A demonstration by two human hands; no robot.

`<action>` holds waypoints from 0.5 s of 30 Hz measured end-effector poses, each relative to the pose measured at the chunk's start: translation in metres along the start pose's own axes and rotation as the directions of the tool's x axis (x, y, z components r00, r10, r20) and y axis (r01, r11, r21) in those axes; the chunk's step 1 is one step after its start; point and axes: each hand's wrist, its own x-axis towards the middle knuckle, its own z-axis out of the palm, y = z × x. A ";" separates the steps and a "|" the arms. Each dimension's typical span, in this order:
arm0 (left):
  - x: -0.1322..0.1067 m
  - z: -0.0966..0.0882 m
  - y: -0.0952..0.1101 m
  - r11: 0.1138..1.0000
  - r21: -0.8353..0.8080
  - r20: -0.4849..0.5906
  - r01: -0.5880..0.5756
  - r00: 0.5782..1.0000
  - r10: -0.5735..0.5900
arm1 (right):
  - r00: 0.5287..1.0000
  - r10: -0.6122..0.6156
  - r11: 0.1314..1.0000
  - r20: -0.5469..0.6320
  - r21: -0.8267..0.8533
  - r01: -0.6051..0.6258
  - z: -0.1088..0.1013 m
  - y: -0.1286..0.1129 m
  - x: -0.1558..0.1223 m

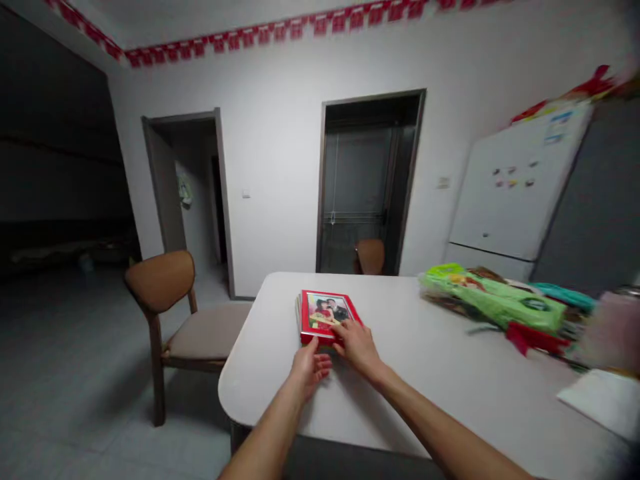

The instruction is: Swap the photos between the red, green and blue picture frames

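A red picture frame (327, 311) with a photo of two people lies face up on the white table (270, 373). Pale edges show along its left side, so it seems to rest on a small stack; what these are I cannot make out. My right hand (357, 343) grips the frame's near right corner, fingers over the top and thumb at the front edge. Beside the near left corner is my left hand (307, 368), its thumb pointing up at the frame's edge. Its fingers are loosely bent and apart, with nothing in them.
A brown wooden chair (163, 283) stands left of the table, and another chair back (370, 257) shows behind it. Green plastic packaging (500, 300), a red item (537, 339) and white paper (605, 400) lie on the right. A white fridge (520, 187) stands beyond.
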 end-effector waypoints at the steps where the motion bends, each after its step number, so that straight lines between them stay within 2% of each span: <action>1: -0.001 0.005 -0.001 0.999 -0.016 0.001 -0.030 1.000 0.030 | 0.999 -0.034 0.999 0.005 0.006 0.034 -0.002 -0.002 -0.005; 5: -0.011 0.022 -0.009 0.981 -0.049 -0.032 -0.186 0.982 0.185 | 0.995 -0.101 0.987 0.016 0.130 0.098 -0.012 -0.012 -0.026; 9: -0.039 0.035 -0.009 0.942 0.031 -0.045 -0.334 0.941 0.335 | 1.000 -0.027 0.919 -0.011 0.392 0.029 -0.031 -0.020 -0.043; 12: -0.075 0.043 0.008 0.898 0.139 0.030 -0.417 0.908 0.417 | 0.996 0.065 0.776 -0.068 0.631 -0.008 -0.050 -0.028 -0.059; 14: -0.105 0.046 0.024 0.837 0.234 0.119 -0.494 0.869 0.480 | 0.987 0.148 0.611 -0.068 0.790 -0.037 -0.064 -0.032 -0.075; 15: -0.121 0.046 0.030 0.700 0.415 0.231 -0.581 0.811 0.537 | 0.979 0.199 0.489 -0.046 0.870 -0.059 -0.071 -0.034 -0.085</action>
